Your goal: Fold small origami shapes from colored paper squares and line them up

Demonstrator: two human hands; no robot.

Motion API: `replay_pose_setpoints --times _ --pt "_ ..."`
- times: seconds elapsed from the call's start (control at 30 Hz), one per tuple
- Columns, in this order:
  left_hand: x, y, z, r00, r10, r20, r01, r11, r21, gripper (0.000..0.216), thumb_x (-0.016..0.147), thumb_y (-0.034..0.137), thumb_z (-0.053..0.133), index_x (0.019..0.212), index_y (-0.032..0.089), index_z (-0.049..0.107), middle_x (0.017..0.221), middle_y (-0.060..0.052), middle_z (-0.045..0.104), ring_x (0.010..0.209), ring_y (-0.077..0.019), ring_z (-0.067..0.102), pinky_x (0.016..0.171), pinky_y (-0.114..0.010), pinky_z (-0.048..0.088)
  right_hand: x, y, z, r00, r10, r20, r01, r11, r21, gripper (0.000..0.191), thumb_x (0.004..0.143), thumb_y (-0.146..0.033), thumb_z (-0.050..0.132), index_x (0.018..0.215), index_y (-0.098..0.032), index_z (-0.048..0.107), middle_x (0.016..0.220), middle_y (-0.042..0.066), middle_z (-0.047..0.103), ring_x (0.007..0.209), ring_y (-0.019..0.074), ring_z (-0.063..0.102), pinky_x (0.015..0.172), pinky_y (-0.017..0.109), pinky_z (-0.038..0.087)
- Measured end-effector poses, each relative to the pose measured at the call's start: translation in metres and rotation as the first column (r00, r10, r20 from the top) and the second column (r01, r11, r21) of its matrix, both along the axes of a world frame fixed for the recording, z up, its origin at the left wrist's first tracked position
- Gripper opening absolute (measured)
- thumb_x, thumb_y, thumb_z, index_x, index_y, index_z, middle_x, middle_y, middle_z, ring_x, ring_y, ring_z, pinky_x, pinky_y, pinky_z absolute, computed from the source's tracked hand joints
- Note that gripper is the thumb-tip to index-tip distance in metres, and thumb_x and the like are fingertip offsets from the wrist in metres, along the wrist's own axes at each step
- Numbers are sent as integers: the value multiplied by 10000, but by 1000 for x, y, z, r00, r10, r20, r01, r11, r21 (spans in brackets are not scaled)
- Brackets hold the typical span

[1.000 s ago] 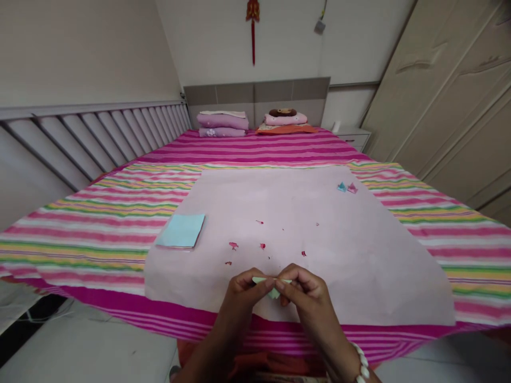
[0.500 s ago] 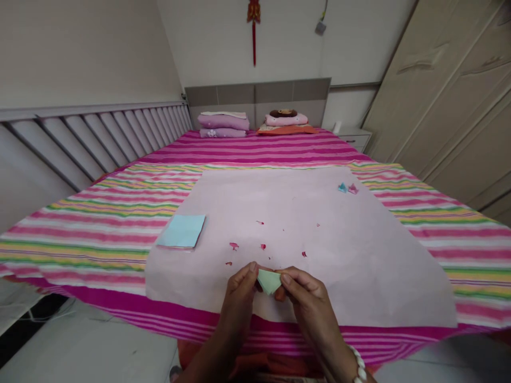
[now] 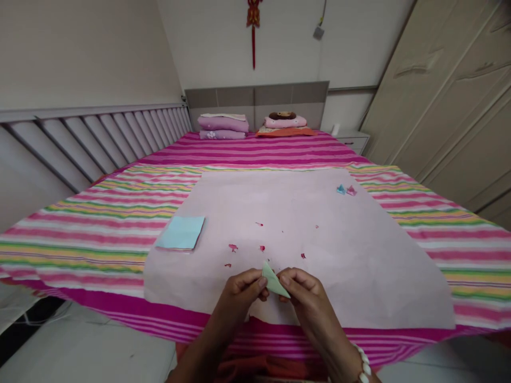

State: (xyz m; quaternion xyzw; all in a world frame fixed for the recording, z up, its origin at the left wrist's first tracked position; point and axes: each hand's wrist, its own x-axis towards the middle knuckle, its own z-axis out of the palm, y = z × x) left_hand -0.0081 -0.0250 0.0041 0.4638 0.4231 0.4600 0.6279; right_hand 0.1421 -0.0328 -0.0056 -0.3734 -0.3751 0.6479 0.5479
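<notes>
A small piece of folded light green paper [image 3: 274, 282] is held between my two hands, above the near part of the pale sheet [image 3: 359, 266]. My left hand [image 3: 244, 287] pinches its left edge between thumb and fingers. At its right side, my right hand [image 3: 305, 290] is closed on the paper too, thumb on top. A white bracelet [image 3: 363, 364] circles my right wrist. The paper looks like a triangle, one corner pointing up and another down to the right. Its underside is hidden.
A stack of square paper [image 3: 181, 232], light blue on top, lies left on the sheet. A blue folded paper piece [image 3: 340, 189] and a pink one [image 3: 351, 190] sit at the far right. Red marks [image 3: 233, 248] dot the middle. Striped bedding [image 3: 99, 213] surrounds the sheet.
The green paper has turned in my hands: its wide edge was on top with a point downward, and now it slants down to the right. My left fingers have shifted their hold.
</notes>
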Motion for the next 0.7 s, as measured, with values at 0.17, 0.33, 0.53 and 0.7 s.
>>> replay_pose_setpoints --times 0.17,0.33,0.53,0.7 --pt "-3 2 -7 994 66 87 -62 997 -55 197 682 298 748 800 150 695 597 10 631 539 -102 528 557 -227 428 -1 1 1 998 33 -56 -37 997 -73 213 693 -349 767 628 -171 671 557 0 587 545 129 483 559 257 387" --pt "-4 2 -12 992 77 101 -69 994 -79 181 681 299 752 754 139 711 531 9 628 516 -94 537 546 -215 441 0 2 -1 999 21 -41 -24 997 -76 193 678 -351 774 700 -173 704 586 11 633 523 125 506 525 251 394" --pt "2 1 -12 984 127 -122 -113 987 115 170 744 282 679 827 155 756 644 -25 673 589 -134 578 589 -257 485 1 6 -4 983 -12 185 -2 997 74 222 646 -342 784 768 -168 717 551 -5 622 475 108 491 476 230 387" --pt "10 -4 -13 924 256 -285 -121 901 418 249 725 255 701 965 192 730 937 -83 684 714 -171 623 637 -278 513 -2 6 -6 948 -162 276 126 981 144 137 690 -300 724 736 -170 726 505 -34 526 461 99 431 444 217 356"
